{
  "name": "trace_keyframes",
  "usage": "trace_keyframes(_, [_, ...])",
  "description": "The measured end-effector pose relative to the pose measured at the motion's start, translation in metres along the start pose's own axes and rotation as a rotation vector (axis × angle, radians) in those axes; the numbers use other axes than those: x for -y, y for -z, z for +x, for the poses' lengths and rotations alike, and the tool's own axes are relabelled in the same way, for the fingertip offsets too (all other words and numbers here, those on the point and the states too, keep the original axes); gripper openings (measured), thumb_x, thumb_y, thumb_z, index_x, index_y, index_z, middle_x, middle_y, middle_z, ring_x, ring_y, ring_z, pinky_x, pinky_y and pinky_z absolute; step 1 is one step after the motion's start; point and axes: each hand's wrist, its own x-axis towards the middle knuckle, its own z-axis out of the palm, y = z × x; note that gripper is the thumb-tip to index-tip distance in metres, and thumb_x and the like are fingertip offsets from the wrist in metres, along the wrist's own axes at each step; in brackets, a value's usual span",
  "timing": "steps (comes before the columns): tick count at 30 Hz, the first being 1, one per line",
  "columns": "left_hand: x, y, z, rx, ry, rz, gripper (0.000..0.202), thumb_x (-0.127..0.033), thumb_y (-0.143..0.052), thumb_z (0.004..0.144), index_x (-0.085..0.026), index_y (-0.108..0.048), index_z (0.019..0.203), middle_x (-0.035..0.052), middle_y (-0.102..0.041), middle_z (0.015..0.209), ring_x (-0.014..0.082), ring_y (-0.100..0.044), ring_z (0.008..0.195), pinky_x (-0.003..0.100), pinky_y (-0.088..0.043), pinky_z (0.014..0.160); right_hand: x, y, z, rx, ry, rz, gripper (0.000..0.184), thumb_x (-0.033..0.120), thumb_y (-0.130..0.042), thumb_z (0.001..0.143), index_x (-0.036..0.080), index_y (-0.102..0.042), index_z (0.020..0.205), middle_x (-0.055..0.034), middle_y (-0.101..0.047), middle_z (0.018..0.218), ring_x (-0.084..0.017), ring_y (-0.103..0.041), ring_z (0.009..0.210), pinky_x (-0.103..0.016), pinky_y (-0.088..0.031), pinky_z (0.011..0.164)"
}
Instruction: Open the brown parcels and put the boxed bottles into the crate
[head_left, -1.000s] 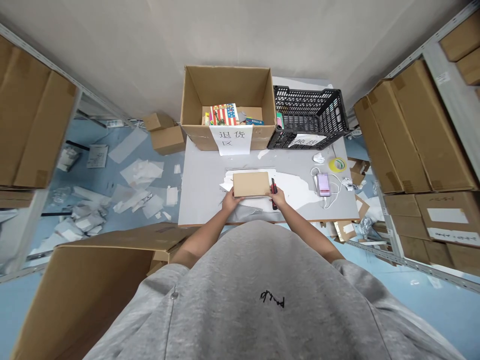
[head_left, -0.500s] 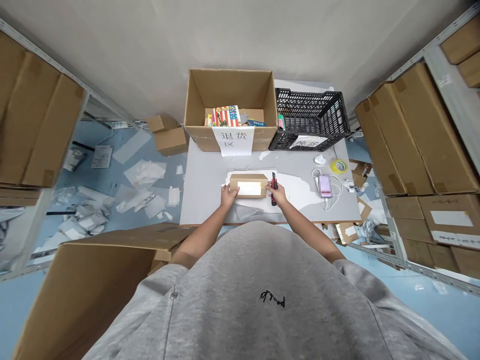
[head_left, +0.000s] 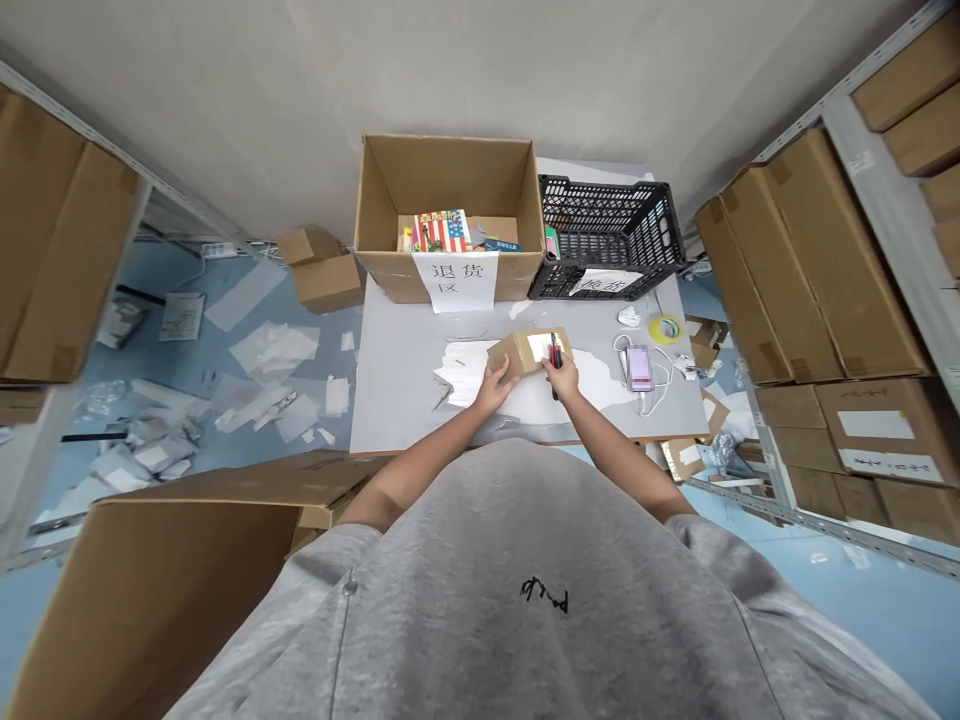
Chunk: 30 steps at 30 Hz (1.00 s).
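Note:
A small brown cardboard box (head_left: 512, 352) with a white label is tilted above the white-stained middle of the table (head_left: 397, 390). My left hand (head_left: 496, 384) grips its left end, fingers bent against the end face. At its right side, my right hand (head_left: 562, 376) is closed around a red and black box cutter (head_left: 556, 354), which points away from me. That hand is close against the box's right end; whether its fingers also hold the cardboard I cannot tell.
Behind stand a large open carton (head_left: 450, 275) with books and a black plastic crate (head_left: 609, 245). To the right lie yellow tape (head_left: 665, 329) and a phone (head_left: 639, 368) with a white cable. Scraps of paper litter the floor (head_left: 225, 340); an open carton (head_left: 195, 580) is at my left.
The small box has turned from lying level to slanting, its right end swung away and its left end now facing me. My left hand has moved right with it.

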Motion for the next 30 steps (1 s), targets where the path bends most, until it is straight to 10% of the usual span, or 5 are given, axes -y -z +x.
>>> trace_keyframes(17, [-0.073,0.006,-0.006,-0.149,-0.184,0.525,0.053,-0.053,-0.070,0.094,-0.039,-0.067,0.145,0.0051,-0.033,0.173,0.0413,-0.021,0.161,0.061,-0.027,0.125,-0.010,0.007,0.009,-0.016,-0.243,0.556,0.060,0.045,-0.082,0.079,0.023,-0.070,0.133,-0.0072,-0.071,0.132,-0.021,-0.072,0.106,-0.020,-0.059,0.059])
trace_keyframes(23, [-0.054,0.020,-0.002,-0.288,-0.142,0.376,0.056,-0.057,-0.071,0.093,-0.023,-0.064,0.137,0.0144,-0.047,0.165,0.0336,-0.043,0.153,0.050,-0.038,0.123,-0.027,0.002,0.013,-0.128,-0.426,0.584,0.062,0.036,-0.086,0.074,0.020,-0.067,0.131,-0.0097,-0.070,0.131,-0.020,-0.072,0.100,-0.019,-0.057,0.056])
trace_keyframes(30, [0.005,0.059,0.005,-0.359,0.260,0.074,0.056,-0.052,-0.053,0.104,-0.027,-0.041,0.153,0.0102,-0.072,0.134,0.0259,-0.069,0.125,0.038,-0.053,0.104,-0.019,-0.023,0.000,0.094,-0.436,0.631,0.042,0.033,-0.076,0.085,0.022,-0.069,0.125,-0.0104,-0.075,0.128,-0.023,-0.074,0.111,-0.025,-0.061,0.065])
